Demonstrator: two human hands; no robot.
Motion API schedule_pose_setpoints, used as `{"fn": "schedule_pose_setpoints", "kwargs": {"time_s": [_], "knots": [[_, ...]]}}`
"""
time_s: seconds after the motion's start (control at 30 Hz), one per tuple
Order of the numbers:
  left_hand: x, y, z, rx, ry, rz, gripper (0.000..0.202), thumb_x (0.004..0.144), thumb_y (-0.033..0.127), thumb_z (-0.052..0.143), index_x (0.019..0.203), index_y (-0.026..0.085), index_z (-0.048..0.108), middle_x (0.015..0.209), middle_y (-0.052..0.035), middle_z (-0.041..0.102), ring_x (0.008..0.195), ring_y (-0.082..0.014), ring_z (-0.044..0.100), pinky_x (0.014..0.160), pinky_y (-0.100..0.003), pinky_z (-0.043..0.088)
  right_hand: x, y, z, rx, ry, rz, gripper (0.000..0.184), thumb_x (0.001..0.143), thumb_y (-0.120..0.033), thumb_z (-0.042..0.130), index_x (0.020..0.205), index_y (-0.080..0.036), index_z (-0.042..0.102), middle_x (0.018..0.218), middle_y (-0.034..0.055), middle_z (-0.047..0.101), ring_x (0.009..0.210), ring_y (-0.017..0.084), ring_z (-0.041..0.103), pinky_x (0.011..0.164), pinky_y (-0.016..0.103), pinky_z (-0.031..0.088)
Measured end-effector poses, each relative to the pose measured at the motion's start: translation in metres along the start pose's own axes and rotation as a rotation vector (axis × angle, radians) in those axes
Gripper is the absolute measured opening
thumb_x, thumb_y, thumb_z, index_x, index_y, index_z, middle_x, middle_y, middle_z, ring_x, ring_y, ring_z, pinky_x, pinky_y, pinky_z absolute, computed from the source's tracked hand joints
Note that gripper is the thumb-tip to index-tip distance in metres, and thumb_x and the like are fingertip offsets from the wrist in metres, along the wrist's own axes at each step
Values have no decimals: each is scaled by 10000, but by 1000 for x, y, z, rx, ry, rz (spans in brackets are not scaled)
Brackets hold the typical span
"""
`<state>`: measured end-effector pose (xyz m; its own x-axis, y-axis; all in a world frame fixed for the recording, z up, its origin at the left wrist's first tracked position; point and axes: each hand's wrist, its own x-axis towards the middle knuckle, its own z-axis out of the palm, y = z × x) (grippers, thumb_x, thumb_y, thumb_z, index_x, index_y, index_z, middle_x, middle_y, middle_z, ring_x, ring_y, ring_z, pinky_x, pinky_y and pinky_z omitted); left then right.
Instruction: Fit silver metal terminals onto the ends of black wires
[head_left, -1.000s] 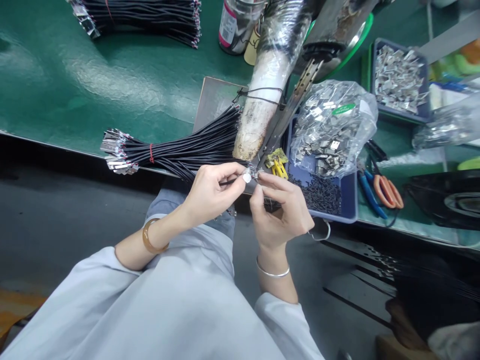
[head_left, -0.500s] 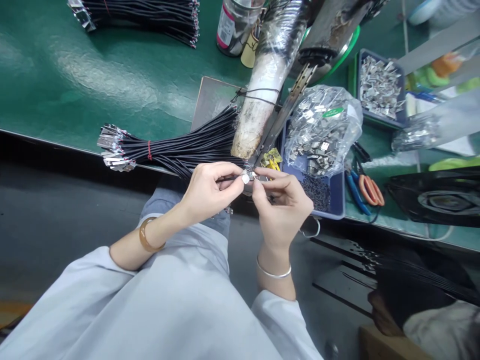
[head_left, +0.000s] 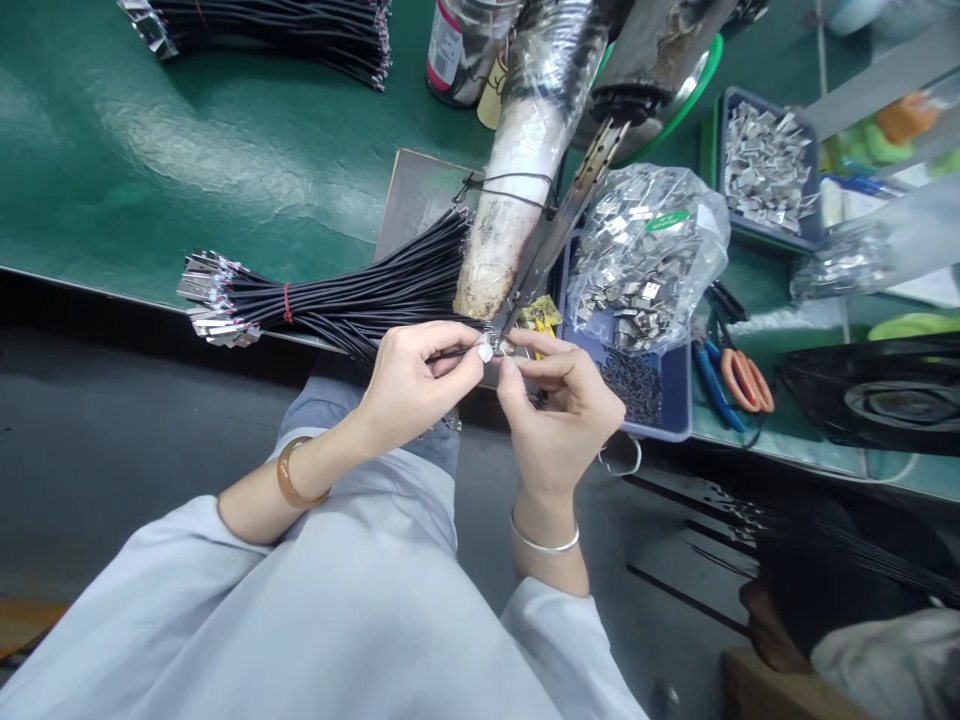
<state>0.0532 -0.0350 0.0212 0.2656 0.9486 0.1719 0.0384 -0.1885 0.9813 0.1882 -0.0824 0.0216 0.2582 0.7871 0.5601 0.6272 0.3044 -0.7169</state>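
Near one white tapered tube (head_left: 499, 220): left hand (head_left: 420, 375) pinched one small silvery metal piece (head_left: 487, 349); right hand (head_left: 559, 400), fingers bent, held contents indiscernible.

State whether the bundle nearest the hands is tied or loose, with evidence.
Tied: a red band rings the bundle near its metal tips, though it fans out toward the other end.

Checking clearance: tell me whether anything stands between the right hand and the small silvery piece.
Nothing visible: the right hand is close beside the small silvery piece at the left hand; the wrapped white tube ends beyond them, not between.
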Motion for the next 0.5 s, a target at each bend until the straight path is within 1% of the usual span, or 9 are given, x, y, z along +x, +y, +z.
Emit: {"fn": "schedule_pose_setpoints", "kwargs": {"time_s": [0.13, 0.37, 0.5], "knots": [[1, 0, 1, -2, 22, 21, 198, 840, 214, 612, 788, 123, 780, 673, -28, 695, 547, -81, 506, 521, -195, 397, 2, 2, 0, 3, 6, -39, 117, 868, -150, 717, 793, -211, 652, 952, 29, 795, 916, 177, 780, 780, 297, 646], [3, 2, 1, 21, 38, 34, 182, 832, 201, 626, 754, 132, 776, 633, -16, 659, 529, -74, 457, 499, -196, 360, 2, 5, 0, 2, -8, -37, 99, 882, -171, 710, 807, -212, 661, 970, 30, 795, 910, 177, 779, 777, 303, 649], [3, 3, 0, 11, 38, 37, 183, 829, 187, 622, 735, 132, 770, 649, -16, 663, 530, -67, 459, 500, -193, 354, 2, 5, 0, 5, -3, -39, 100, 886, -168, 709, 811, -213, 661, 970, 26, 794, 916, 172, 777, 797, 305, 648]]}}
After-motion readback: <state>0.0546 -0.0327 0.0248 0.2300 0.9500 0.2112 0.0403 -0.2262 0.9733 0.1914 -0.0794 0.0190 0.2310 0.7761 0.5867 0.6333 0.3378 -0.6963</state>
